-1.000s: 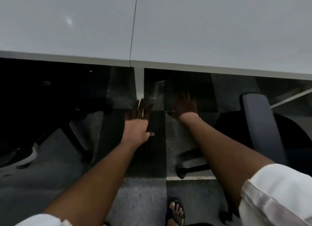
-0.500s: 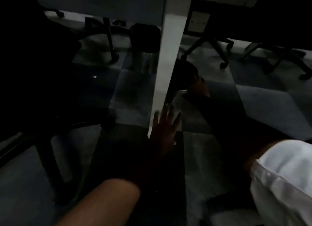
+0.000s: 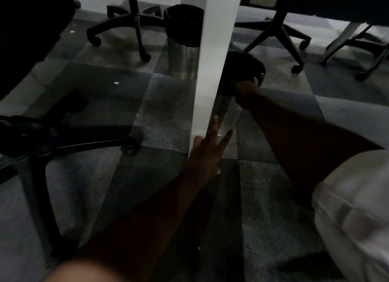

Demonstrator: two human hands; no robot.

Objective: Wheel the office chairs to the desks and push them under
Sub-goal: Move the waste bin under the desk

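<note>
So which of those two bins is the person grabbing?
Find the white desk leg down the middle. Just right of it stands a perforated metal bin with a black liner, its rim held by the right hand. The other bin stands farther back, left of the leg, untouched.

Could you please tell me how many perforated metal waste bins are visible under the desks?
2: the far bin stands left of the white desk leg; the near bin is right of it, rim held by the right hand.

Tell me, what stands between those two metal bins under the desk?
In the head view, the white desk leg stands between the far bin and the near bin, whose rim the right hand grips.
</note>
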